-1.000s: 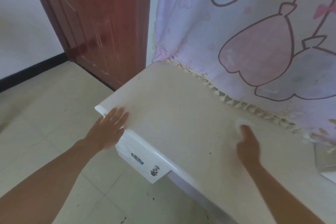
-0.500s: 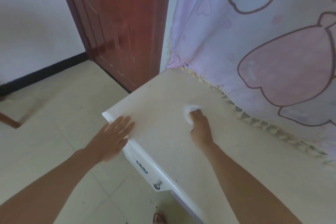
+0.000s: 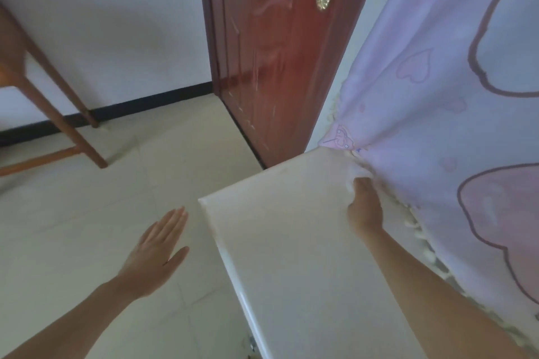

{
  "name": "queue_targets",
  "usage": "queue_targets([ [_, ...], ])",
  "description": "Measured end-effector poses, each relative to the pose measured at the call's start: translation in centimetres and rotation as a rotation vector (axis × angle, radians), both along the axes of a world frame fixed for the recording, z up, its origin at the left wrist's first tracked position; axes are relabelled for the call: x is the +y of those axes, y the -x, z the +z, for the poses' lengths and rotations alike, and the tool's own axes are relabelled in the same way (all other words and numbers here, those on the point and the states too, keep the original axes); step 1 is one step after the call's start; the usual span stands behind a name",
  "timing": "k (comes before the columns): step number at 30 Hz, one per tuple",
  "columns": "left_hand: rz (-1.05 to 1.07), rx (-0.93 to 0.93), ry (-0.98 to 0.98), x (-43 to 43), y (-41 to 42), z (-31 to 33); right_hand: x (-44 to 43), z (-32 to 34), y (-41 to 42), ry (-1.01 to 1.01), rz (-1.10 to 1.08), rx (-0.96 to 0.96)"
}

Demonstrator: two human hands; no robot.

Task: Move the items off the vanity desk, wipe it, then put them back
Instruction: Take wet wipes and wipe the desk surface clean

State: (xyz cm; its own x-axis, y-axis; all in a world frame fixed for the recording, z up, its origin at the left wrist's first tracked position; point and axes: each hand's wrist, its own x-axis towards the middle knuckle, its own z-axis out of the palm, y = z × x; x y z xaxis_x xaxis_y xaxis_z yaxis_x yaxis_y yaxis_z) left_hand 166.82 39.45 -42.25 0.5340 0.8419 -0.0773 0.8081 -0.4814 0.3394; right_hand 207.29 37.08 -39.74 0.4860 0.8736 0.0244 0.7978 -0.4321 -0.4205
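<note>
The cream-white vanity desk runs from the lower right up to its far left corner, and its top is bare. My right hand grips a small white cloth and presses it on the desk's far back corner, against the curtain's hem. My left hand hovers flat with straight fingers over the floor, just left of the desk's end, touching nothing.
A pink and lilac curtain with heart shapes hangs along the desk's back edge. A dark red door with a brass handle stands beyond the corner. Wooden furniture legs stand at the far left on the tiled floor.
My right hand has swept the cloth leftward along the desk into the far back corner. My left hand has lifted off the desk's front-left corner and now hangs beside it.
</note>
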Motion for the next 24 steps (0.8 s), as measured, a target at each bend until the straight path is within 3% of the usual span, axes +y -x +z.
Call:
queue_targets([
  [3,0.139,-0.008,0.031,0.0,0.9,-0.1,3.1,-0.4,-0.6,0.044,0.017,-0.051],
  [9,0.357,0.014,0.075,0.3,1.4,0.7,4.6,-1.1,15.8,-0.085,0.673,0.029],
  [12,0.442,-0.01,0.056,0.8,1.3,1.7,2.7,-1.3,20.3,-0.132,0.825,0.033],
  [16,0.494,0.002,0.077,0.6,0.8,2.3,-0.9,-2.4,23.1,0.033,0.971,-0.199],
  [20,0.498,-0.026,0.084,0.2,-0.3,3.1,-3.5,-1.3,23.8,0.146,0.944,-0.043],
  [21,0.49,-0.029,0.083,0.2,-0.5,3.4,-3.2,-0.8,23.0,0.024,0.892,-0.012],
  [24,0.469,-0.059,0.078,0.3,-1.4,4.1,-1.5,2.1,18.9,0.008,0.656,0.259],
])
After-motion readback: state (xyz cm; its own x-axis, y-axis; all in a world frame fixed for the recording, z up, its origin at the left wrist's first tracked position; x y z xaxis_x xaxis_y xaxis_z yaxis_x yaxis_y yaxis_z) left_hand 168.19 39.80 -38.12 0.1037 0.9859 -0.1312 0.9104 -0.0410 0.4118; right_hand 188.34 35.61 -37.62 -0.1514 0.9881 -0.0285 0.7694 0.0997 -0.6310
